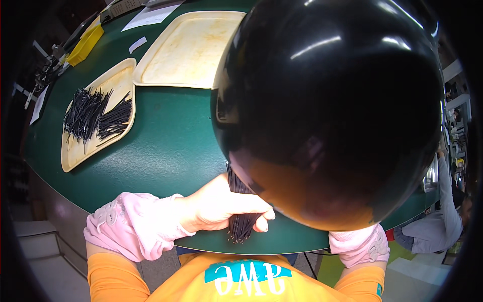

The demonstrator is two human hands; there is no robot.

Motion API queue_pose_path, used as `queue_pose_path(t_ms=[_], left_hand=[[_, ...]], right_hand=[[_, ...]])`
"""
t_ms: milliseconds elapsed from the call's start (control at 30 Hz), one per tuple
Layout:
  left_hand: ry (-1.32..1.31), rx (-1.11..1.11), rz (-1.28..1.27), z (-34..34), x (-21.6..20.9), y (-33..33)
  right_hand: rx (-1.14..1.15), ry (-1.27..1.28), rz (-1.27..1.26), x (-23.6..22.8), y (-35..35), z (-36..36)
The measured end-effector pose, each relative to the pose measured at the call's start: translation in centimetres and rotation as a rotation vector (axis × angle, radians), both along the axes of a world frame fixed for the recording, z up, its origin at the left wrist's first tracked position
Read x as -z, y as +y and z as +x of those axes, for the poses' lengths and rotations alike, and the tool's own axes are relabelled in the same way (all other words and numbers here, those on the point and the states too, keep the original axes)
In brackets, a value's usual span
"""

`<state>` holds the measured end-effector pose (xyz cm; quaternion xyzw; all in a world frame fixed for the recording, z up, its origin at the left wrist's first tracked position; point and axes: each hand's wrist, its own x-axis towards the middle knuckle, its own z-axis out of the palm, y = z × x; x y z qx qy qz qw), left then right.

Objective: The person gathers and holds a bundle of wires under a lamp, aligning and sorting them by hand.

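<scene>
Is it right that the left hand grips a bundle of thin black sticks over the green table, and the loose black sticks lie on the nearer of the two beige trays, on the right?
Nearly. The head view shows the beige tray holding loose black sticks on the left, not the right. The left hand does grip the bundle over the green table.

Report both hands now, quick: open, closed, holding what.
Left hand: closed around a bundle of thin black sticks, held upright at the green table's edge.
Right hand: hidden behind a large glossy black dome; cannot tell.

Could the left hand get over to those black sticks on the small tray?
Probably yes. The green table between the left hand and the black sticks on the small tray looks bare, but that hand already grips a bundle, so it isn't free.
</scene>
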<state>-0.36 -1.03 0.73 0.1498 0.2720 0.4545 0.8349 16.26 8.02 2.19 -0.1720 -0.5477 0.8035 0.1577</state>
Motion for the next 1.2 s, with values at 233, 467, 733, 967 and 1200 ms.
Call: queue_pose_path(t_ms=[233,467,733,967,1200], left_hand=[[0.128,-0.06,0.027,0.4,-1.2,0.3],[0.235,-0.05,0.091,0.2,-1.0,0.2],[0.204,-0.072,0.095,0.0,-0.7,0.2],[0.189,-0.077,0.112,0.0,-0.9,0.2],[0.183,-0.057,0.084,0.0,-1.2,0.1]], right_hand=[[0.104,0.047,0.365,0.8,0.0,-0.7],[0.054,0.106,0.157,2.0,0.8,0.2],[0.087,0.277,-0.004,2.1,0.7,-0.2],[0.088,0.153,0.027,1.3,0.3,-0.2],[0.096,0.137,0.043,1.2,0.1,-0.2]])
